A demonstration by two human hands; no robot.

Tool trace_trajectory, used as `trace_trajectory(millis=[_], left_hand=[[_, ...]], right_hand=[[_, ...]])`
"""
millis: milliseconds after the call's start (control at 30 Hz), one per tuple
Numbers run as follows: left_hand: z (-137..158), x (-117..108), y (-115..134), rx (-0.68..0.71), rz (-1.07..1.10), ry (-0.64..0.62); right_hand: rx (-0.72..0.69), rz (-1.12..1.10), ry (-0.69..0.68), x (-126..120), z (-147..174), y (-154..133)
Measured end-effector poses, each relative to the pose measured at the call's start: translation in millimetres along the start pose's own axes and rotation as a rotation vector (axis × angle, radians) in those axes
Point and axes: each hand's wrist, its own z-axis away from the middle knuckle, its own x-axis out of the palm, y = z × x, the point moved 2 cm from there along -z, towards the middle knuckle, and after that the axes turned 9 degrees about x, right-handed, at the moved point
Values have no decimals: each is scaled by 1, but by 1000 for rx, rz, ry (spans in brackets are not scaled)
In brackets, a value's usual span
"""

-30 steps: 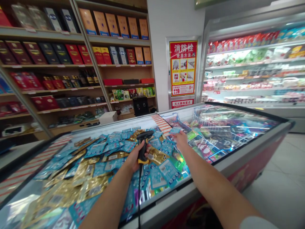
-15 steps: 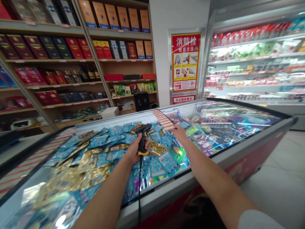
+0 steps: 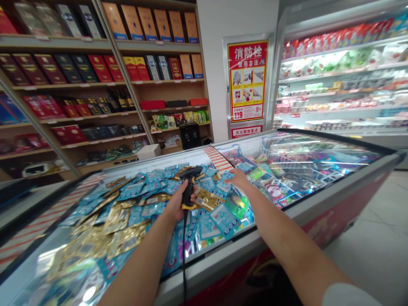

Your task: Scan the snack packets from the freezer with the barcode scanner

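Note:
My left hand (image 3: 177, 203) is wrapped round the grip of a black and yellow handheld barcode scanner (image 3: 188, 187), its cable hanging down over the freezer's front edge. The scanner's head sits above a heap of blue packets (image 3: 130, 190) and gold packets (image 3: 119, 216) lying on the freezer's glass top. My right hand (image 3: 239, 180) is at the heap's right side, by the end of a red-and-white striped strip (image 3: 219, 159). A small blue packet (image 3: 227, 174) shows between its thumb and fingers, which look closed on it; the fingertips are partly hidden.
The chest freezer (image 3: 287, 225) has a dark rim and holds wire baskets of goods under glass at right. Shelves of boxed bottles (image 3: 162, 68) stand behind. A red fire-hydrant sign (image 3: 247, 80) is on the wall. An open-front chiller (image 3: 344, 78) stands at back right.
My right hand has drawn back slightly from the striped strip, and a blue packet now shows at its fingers. The left hand and scanner have shifted slightly left.

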Motion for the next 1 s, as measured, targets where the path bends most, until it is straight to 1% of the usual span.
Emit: trace_trajectory(millis=[67,167,267,400,533,600,633,700,733,800,867,933,1000], left_hand=[[0,0,0,1,-2,-3],[0,2,0,4,-14,-13],[3,4,1,11,-20,-23],[5,6,2,24,-24,-52],[4,5,1,33,-62,-67],[3,3,0,37,-82,-67],[2,3,0,37,-87,-66],[1,2,-1,32,-89,-63],[1,2,-1,28,-88,-60],[1,1,-1,21,-86,-58],[1,1,-1,18,-84,-63],[0,0,-1,18,-81,-67],[0,0,-2,19,-78,-65]], right_hand=[[57,-110,24,-1,-2,0],[182,-330,103,1,-6,3],[227,-512,138,9,-12,7],[174,-672,99,19,-15,8],[55,-715,-20,27,-14,6],[-50,-663,-63,28,-12,4],[-106,-597,-61,28,-11,3],[-201,-362,-15,26,-8,1],[-218,-204,21,25,-7,1],[-184,104,81,23,-5,1],[-135,283,116,21,-3,1],[-124,322,149,19,-2,-1],[-147,312,194,17,-1,-3]])
